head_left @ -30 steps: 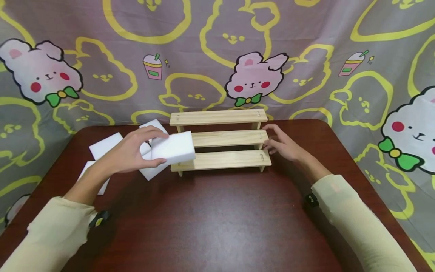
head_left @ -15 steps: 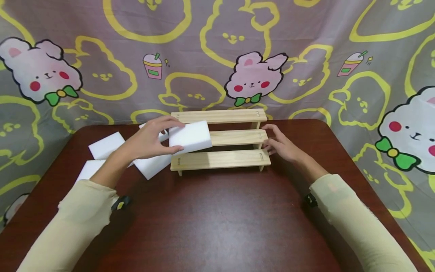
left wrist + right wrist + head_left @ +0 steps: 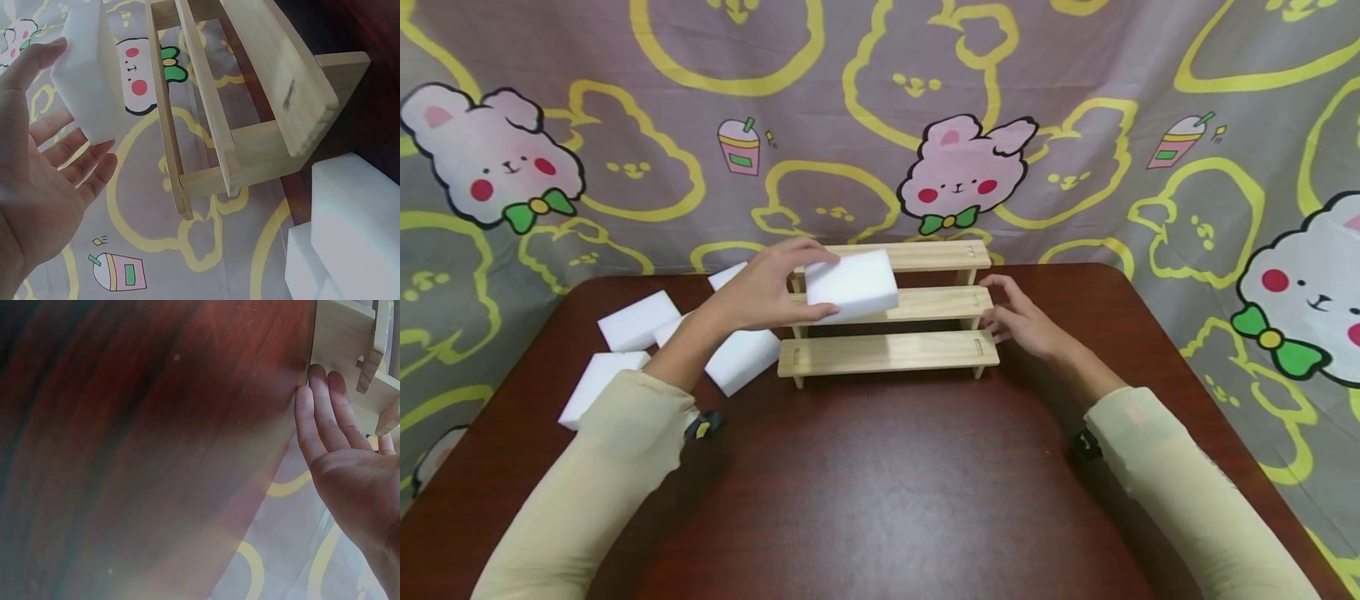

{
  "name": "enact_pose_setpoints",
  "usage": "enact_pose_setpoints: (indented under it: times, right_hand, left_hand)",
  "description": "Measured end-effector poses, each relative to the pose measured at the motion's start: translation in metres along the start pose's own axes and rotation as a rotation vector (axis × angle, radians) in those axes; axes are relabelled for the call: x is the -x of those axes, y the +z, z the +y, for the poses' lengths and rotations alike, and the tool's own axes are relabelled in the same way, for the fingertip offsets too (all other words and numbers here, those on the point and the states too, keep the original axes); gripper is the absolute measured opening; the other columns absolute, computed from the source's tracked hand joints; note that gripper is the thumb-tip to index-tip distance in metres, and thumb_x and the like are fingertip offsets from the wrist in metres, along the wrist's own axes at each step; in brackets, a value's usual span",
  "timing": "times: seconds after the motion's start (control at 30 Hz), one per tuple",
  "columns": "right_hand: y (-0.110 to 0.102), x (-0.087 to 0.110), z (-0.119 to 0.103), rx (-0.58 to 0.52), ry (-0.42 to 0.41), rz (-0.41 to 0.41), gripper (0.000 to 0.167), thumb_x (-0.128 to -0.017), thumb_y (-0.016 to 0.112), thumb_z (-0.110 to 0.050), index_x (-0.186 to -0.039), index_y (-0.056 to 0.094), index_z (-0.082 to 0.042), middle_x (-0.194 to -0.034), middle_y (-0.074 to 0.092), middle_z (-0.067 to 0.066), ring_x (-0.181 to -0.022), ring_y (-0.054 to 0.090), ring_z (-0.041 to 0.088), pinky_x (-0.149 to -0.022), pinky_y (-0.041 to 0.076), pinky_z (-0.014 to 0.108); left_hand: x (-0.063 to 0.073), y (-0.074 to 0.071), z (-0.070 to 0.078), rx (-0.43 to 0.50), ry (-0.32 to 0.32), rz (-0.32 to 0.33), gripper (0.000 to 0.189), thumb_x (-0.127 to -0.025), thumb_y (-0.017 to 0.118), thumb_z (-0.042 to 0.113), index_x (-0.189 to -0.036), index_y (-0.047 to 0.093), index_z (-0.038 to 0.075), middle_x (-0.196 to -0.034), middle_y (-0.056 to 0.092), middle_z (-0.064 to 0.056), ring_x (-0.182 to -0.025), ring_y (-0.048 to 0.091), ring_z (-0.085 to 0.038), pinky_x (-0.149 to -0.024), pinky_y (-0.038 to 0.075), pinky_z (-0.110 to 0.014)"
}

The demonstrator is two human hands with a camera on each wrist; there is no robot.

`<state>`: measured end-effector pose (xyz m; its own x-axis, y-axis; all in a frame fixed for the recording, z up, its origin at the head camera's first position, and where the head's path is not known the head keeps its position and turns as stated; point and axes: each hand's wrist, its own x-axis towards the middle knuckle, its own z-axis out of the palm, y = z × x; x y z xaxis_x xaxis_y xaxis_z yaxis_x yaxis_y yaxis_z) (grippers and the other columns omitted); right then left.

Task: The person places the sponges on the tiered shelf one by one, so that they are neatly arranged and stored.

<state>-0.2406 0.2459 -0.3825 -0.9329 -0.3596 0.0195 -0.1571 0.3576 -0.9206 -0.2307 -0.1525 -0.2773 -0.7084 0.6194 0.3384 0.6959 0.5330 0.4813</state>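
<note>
A white foam block (image 3: 852,283), pale and box-shaped, hangs over the left part of the three-step wooden rack (image 3: 895,353). My left hand (image 3: 765,287) pinches its left end between thumb and fingers. The left wrist view has the block (image 3: 90,75) off the rack's boards (image 3: 287,94), with the thumb (image 3: 37,59) on one face. My right hand (image 3: 1026,321) is at the rack's right end, with nothing in its grasp. In the right wrist view its fingers (image 3: 325,412) extend against or close beside the rack's side panel (image 3: 337,334); contact is hard to tell.
Several more white blocks (image 3: 640,321) lie loosely on the dark red table (image 3: 880,483), left of the rack. My left forearm partly covers them. Behind the table's back edge hangs a patterned curtain (image 3: 820,108).
My left hand has carried the foam block rightward and slightly upward, from the rack's left end to above its steps. My right hand has stayed in place.
</note>
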Motion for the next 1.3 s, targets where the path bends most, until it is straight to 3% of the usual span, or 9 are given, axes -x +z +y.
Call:
enact_pose_setpoints:
  times: [0.17,0.4,0.73,1.0,1.3]
  right_hand:
    - [0.0,-0.001,0.0,-0.001,-0.001,-0.001,0.048,-0.105,0.044,-0.008,-0.15,0.026,-0.005,-0.099,0.061,0.026,-0.084,0.064,0.019,-0.075,0.056,0.037]
    - [-0.001,-0.002,0.001,0.004,0.013,0.001,0.048,-0.105,0.044,-0.009,-0.149,0.027,-0.007,-0.1,0.06,0.029,-0.084,0.064,0.018,-0.075,0.056,0.036]
    - [-0.001,-0.001,0.0,-0.001,0.012,-0.004,0.049,-0.104,0.044,-0.009,-0.149,0.026,-0.006,-0.1,0.06,0.028,-0.084,0.064,0.017,-0.075,0.055,0.034]
    - [0.0,-0.002,0.0,-0.001,0.009,0.0,0.048,-0.104,0.043,-0.007,-0.149,0.026,-0.005,-0.098,0.061,0.026,-0.083,0.064,0.018,-0.074,0.056,0.036]
    - [-0.002,-0.001,0.001,0.02,0.024,0.003,0.047,-0.105,0.043,-0.008,-0.149,0.026,-0.006,-0.099,0.059,0.028,-0.084,0.062,0.021,-0.076,0.056,0.037]
  left_hand:
    - [-0.008,0.001,0.001,-0.019,-0.009,-0.006,0.061,-0.082,0.087,0.025,-0.133,0.067,-0.002,-0.129,0.063,-0.02,-0.121,0.059,-0.037,-0.104,0.046,-0.054]
    - [-0.022,0.004,0.001,-0.033,-0.022,-0.012,0.064,-0.081,0.088,0.026,-0.134,0.066,-0.003,-0.13,0.062,-0.02,-0.122,0.058,-0.037,-0.105,0.045,-0.053]
    - [-0.053,0.016,0.004,-0.095,-0.066,-0.049,0.069,-0.082,0.086,0.033,-0.138,0.063,-0.001,-0.138,0.059,-0.02,-0.131,0.051,-0.036,-0.113,0.04,-0.052]
    - [-0.073,0.03,0.003,-0.057,-0.037,-0.033,0.066,-0.081,0.086,0.028,-0.135,0.064,-0.005,-0.133,0.058,-0.021,-0.124,0.053,-0.036,-0.108,0.044,-0.05]
    - [-0.088,0.04,0.005,-0.06,-0.065,-0.032,0.063,-0.083,0.086,0.028,-0.133,0.065,-0.004,-0.132,0.055,-0.022,-0.122,0.053,-0.035,-0.107,0.045,-0.045]
